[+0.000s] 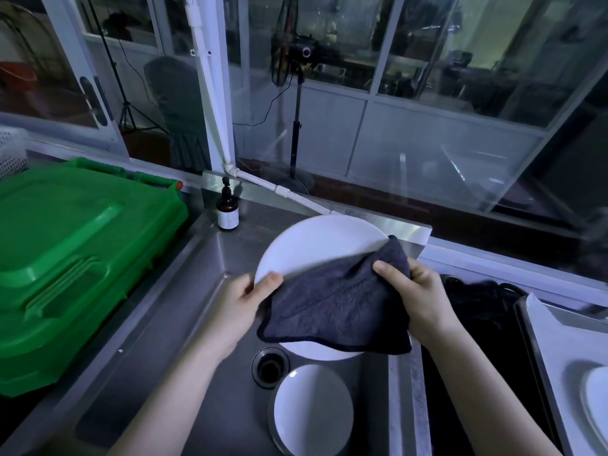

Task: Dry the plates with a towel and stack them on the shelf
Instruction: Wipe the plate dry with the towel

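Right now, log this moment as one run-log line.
stage: drying | left hand: holds plate by rim | right hand: presses towel on plate | second plate: in sink, waiting

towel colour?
Dark navy-grey towel with a darker edge trim, draped over the white plate; head view.

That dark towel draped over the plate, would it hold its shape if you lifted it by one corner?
Probably not. The towel sags and folds over the plate, so it looks floppy. Bunched in the right hand, it seems soft and light.
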